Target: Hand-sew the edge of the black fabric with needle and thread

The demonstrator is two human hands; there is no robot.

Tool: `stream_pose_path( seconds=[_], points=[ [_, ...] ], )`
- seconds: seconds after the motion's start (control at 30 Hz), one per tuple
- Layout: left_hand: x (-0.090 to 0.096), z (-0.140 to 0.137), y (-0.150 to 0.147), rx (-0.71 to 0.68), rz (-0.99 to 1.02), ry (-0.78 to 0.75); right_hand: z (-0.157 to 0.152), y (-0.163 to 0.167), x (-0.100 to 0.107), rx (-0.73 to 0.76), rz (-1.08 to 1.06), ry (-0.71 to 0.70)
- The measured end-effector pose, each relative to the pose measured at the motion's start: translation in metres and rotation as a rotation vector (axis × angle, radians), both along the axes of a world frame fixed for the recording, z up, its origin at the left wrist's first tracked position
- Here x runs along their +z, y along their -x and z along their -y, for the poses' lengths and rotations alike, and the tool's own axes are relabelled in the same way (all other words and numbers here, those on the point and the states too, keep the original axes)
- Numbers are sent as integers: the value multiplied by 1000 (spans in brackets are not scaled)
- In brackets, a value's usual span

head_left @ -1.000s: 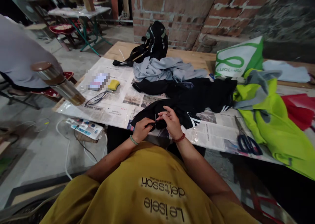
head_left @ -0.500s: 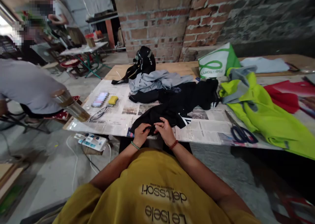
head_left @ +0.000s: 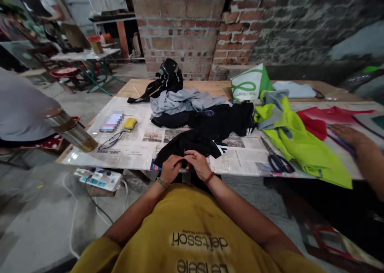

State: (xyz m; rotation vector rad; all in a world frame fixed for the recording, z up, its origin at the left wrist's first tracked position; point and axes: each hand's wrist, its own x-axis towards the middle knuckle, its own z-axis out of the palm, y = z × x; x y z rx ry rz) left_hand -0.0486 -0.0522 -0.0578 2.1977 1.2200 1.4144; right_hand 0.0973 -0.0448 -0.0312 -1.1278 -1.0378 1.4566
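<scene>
At the near edge of the table, my left hand pinches the edge of a black garment with white stripes. Close beside it, my right hand has its fingers pressed together on the same bit of black fabric. The fingertips of both hands nearly meet; any small item between them is too small to make out. The rest of the garment lies bunched on the newspaper-covered table. Behind it are more black clothing and a crumpled grey cloth.
Dark-handled scissors lie right, beside a neon yellow garment. Another person's hand rests near red fabric. Left are glasses, a yellow sponge, a phone and a tilted bottle. A power strip sits below.
The view has shifted, so the table's things appear further left. My hands stay at the garment's edge, fingertips closer together. Another person's hand and arm have come into view at right.
</scene>
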Motion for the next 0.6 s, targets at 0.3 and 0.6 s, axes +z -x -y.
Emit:
stream_pose_path(
  seconds=[0.3, 0.6],
  points=[
    [-1, 0, 4, -44, 89, -6, -1, 4, 0, 47, 113, 25],
    [4, -4, 8, -17, 101, 144, -3, 11, -2, -7, 84, 12]
  ],
)
